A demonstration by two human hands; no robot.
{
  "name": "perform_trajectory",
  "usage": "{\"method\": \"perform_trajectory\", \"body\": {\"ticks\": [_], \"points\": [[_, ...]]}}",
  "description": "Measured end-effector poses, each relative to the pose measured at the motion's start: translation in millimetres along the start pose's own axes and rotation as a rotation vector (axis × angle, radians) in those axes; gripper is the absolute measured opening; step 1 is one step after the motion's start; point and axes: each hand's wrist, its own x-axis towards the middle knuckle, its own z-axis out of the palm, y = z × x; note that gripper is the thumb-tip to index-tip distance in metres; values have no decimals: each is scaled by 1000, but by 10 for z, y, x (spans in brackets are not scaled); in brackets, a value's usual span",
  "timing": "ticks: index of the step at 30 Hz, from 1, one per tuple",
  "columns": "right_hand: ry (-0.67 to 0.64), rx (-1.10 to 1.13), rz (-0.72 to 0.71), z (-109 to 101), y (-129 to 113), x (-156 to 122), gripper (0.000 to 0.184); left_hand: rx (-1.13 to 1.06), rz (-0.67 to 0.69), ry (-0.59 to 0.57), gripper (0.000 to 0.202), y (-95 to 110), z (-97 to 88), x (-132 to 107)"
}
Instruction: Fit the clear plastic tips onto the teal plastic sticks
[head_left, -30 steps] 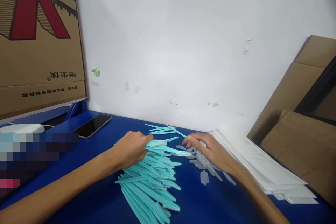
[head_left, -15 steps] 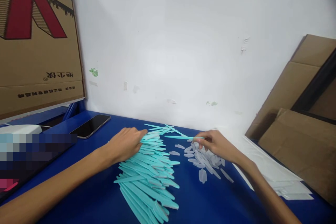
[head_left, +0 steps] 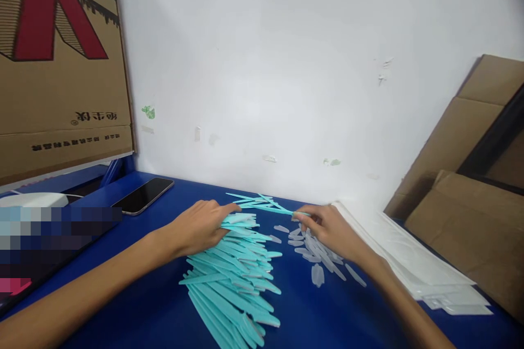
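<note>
A fanned heap of turquoise eyebrow razors (head_left: 233,278) lies on the blue table, blade ends mostly to the right. My left hand (head_left: 201,228) is curled over the heap's far left end, closed on the razors there; its thumb reaches right and its other fingertips are partly hidden. My right hand (head_left: 323,224) pinches one eyebrow razor (head_left: 286,211) by its right end, between thumb and fingers. That razor points left across a few loose razors (head_left: 256,202) near the wall. Under and in front of my right hand lies a scatter of clear blade caps (head_left: 317,251).
A phone (head_left: 144,196) lies at the table's back left, near a white object (head_left: 35,200) with a cable. White plastic bags (head_left: 426,272) are stacked on the right beside leaning cardboard (head_left: 454,207). A large carton (head_left: 82,87) stands at upper left; a white wall closes the back.
My right hand has shifted slightly left with the razor, whose tip now overlaps the loose razors. My left thumb has stretched out to the right over the heap's far end.
</note>
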Motion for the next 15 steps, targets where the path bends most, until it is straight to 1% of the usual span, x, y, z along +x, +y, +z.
{"method": "perform_trajectory", "body": {"ticks": [2, 3, 5, 6, 8, 10, 13, 15], "points": [[-26, 60, -39, 78, -116, -11, 46, 18, 6, 18, 65, 29, -12, -1], [-42, 95, -65, 110, -162, -15, 46, 25, 23, 12, 63, 42, -15, 1], [-72, 134, -113, 132, -195, -17, 47, 36, 68, -10, 49, 52, -20, 9], [-73, 126, -125, 116, -173, -15, 47, 41, 84, -17, 40, 48, -26, 12], [-48, 60, -118, 34, -50, -9, 47, 57, 90, -8, 29, 21, -43, 16], [-8, -53, -66, -75, 138, -3, 44, 67, 90, 7, 25, -22, -63, 17], [-65, -187, -3, -164, 387, -1, 40, 70, 110, -1, 21, -70, -77, 16], [-94, -217, 10, -131, 459, -3, 37, 60, 135, -6, 22, -70, -72, 20]]}}
